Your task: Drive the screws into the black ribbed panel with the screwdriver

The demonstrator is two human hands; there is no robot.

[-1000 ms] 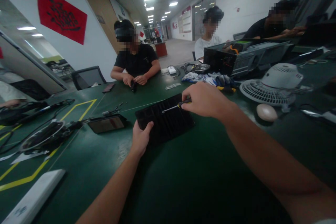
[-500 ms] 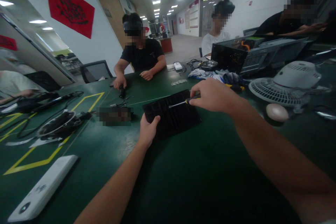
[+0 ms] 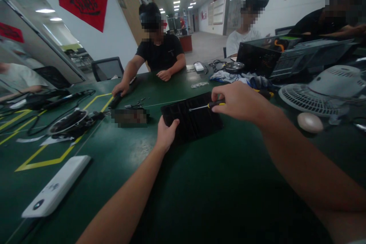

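Note:
A flat black panel (image 3: 200,126) with raised ridges is held tilted above the green table in front of me. My left hand (image 3: 166,133) is closed on its left edge, the thumb lying over the top face. In my right hand (image 3: 238,101) is a screwdriver (image 3: 200,107) with a black and yellow handle, gripped between thumb and fingers. Its thin metal shaft points left across the panel, and the end is over the panel's upper middle. Whether that end touches the panel I cannot tell.
To the right are a pale computer mouse (image 3: 310,122), a grey-white fan (image 3: 323,87) and an opened computer case (image 3: 271,59). A long white device (image 3: 57,188) lies at left, near coiled black cables (image 3: 67,122). A person (image 3: 161,51) sits opposite, one arm stretched out.
The view has turned left and slightly down. My hands keep their hold on the panel and screwdriver. The person opposite has moved a hand with a dark object towards the left.

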